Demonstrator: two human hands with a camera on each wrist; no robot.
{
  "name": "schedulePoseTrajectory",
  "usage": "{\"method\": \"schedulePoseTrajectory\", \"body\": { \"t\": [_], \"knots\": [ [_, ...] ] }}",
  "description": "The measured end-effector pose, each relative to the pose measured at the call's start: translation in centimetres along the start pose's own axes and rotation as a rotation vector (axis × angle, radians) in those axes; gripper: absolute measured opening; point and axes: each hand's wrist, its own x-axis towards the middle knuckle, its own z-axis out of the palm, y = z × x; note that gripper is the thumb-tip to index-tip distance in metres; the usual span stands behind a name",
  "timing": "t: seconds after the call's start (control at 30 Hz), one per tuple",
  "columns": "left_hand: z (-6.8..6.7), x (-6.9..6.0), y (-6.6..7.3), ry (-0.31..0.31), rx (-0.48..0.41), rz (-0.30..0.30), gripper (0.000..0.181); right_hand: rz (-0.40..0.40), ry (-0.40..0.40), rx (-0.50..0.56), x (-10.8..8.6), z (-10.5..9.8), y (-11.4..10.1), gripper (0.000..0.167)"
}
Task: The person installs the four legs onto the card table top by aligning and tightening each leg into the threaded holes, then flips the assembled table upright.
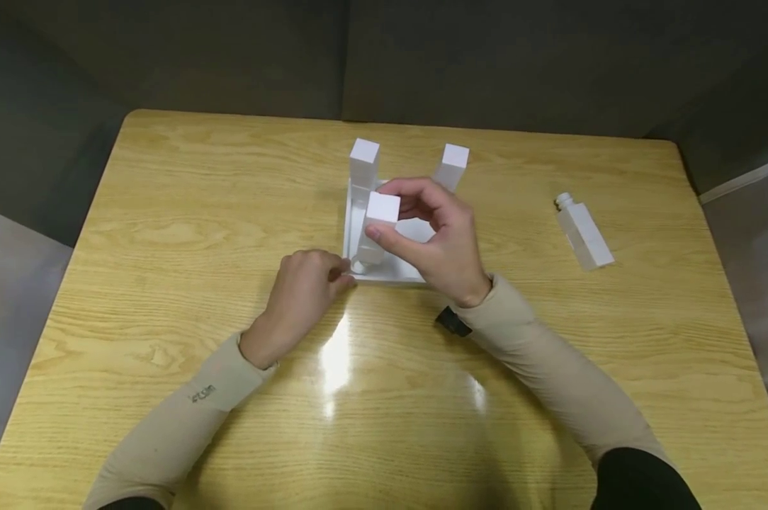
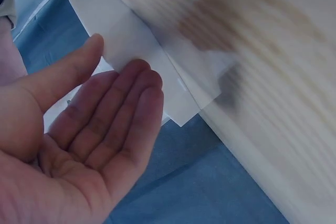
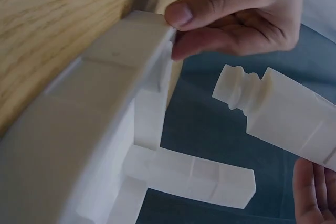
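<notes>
dark panels (image 1: 186, 57) line the frame's top behind a wooden table (image 1: 186, 212). at centre, the right hand (image 1: 440, 237) grips a white post (image 1: 383, 207) above a white tray (image 1: 397, 270); the left hand (image 1: 302, 292) pinches the tray's corner.

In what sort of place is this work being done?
Probably an indoor booth or workstation: a yellowish wood-grain table stands before plain dark-grey partitions, and a white, square, plastic-looking leg with a ridged end lies on it.

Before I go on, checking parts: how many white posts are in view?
4: far-left post and far-right post standing at the tray, held post in the right hand, lying post on the table. The hand may hide more.
</notes>
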Motion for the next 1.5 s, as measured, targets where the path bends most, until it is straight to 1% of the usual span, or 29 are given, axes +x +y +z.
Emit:
{"method": "schedulePoseTrajectory", "body": {
  "t": [0.13,0.33,0.47,0.73,1.0,1.3,1.5],
  "knots": [
    [0.0,0.0,0.1,0.002,0.018,-0.008,0.015,-0.013,-0.021,-0.024,-0.2,0.3,0.3,0.039],
    [0.1,-0.1,0.2,0.003,0.016,-0.014,0.015,0.012,-0.028,-0.029,-0.7,0.7,0.8,0.039],
    [0.1,-0.1,0.1,0.013,0.031,-0.008,0.014,0.017,-0.043,-0.037,-1.0,1.0,1.3,0.039],
    [0.0,-0.1,0.1,0.020,0.043,0.001,0.013,-0.032,-0.070,-0.115,-1.3,1.3,2.0,0.042],
    [0.0,-0.2,0.1,0.009,0.030,-0.010,0.013,-0.062,-0.085,-0.150,-1.5,1.4,2.6,0.043],
    [-0.1,-0.2,0.0,0.008,0.005,-0.029,0.015,-0.094,-0.084,-0.192,-1.4,1.4,2.6,0.044],
    [-0.1,0.1,-0.3,0.007,-0.050,-0.045,0.011,-0.101,-0.090,-0.192,-1.5,1.6,2.7,0.046]
  ]
}}
